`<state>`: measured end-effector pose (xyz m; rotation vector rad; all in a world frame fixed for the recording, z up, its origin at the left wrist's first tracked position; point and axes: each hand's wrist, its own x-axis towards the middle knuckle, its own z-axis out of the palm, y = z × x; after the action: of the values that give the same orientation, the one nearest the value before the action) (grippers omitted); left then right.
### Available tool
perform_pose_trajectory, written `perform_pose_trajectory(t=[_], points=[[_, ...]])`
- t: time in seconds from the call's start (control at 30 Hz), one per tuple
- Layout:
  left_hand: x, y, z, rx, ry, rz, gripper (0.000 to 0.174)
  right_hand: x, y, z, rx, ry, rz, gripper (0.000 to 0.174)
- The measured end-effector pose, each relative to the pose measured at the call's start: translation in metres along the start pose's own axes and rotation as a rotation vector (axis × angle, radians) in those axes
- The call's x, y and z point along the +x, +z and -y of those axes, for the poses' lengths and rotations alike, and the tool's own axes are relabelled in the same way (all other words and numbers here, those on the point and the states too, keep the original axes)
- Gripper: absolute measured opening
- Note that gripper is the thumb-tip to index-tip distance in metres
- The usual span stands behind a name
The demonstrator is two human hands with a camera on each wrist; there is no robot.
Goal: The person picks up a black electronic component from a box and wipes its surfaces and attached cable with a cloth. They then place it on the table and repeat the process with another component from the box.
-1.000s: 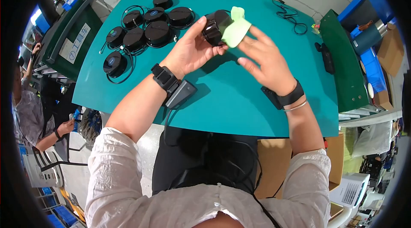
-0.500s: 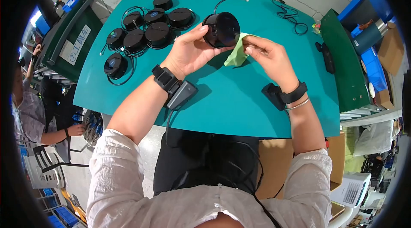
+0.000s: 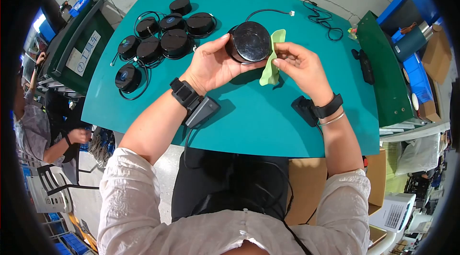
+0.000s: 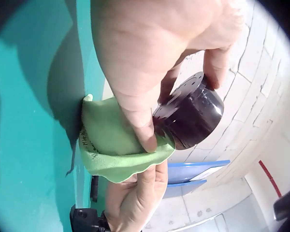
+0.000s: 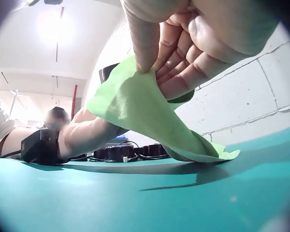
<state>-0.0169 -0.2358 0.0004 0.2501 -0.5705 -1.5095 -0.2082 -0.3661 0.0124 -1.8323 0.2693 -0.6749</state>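
Observation:
My left hand (image 3: 211, 66) grips a glossy black cylindrical device (image 3: 251, 42) above the table, its shiny round end turned toward the head camera. A short black cable (image 3: 270, 11) with a white plug trails from behind it. Between thumb and fingers my right hand (image 3: 304, 66) pinches a light green cloth (image 3: 269, 73), which hangs right at the device's right side. In the left wrist view, the device (image 4: 200, 116) shows small holes in its flat face, and the cloth (image 4: 118, 150) lies against the left hand's lower finger. The right wrist view shows the cloth (image 5: 140, 106) drooping toward the table.
Several similar black devices (image 3: 175, 42) with coiled cables stand at the table's (image 3: 258, 125) back left. A thin black cable (image 3: 323, 20) lies at the back right, near a green cabinet (image 3: 383, 73). Another person (image 3: 38, 130) sits at far left.
The device has turned, bringing its shiny round end and plugged cable into view. My right hand, earlier with spread fingers behind the cloth, now pinches it; the cloth has swung upright beside the device.

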Motion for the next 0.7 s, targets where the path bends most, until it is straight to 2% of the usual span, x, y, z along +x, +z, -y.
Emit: perform_pose_trajectory(t=[0.13,0.4,0.5,0.7], points=[[-0.0015,-0.0036,-0.0012,0.012,0.009,-0.004,0.053,-0.0007,0.0005,0.004,-0.123,-0.017,-0.017,0.03],[-0.0016,-0.0037,-0.0011,0.02,0.002,-0.01,0.052,-0.0006,0.0005,0.0071,-0.124,-0.033,-0.022,0.029],[-0.0008,-0.0051,-0.001,-0.036,0.002,0.05,0.051,-0.0009,0.0004,0.0066,-0.153,-0.04,-0.02,0.028],[-0.0002,-0.0051,-0.0006,-0.019,0.002,0.007,0.049,-0.0004,-0.0004,0.0056,-0.129,-0.051,-0.018,0.027]])
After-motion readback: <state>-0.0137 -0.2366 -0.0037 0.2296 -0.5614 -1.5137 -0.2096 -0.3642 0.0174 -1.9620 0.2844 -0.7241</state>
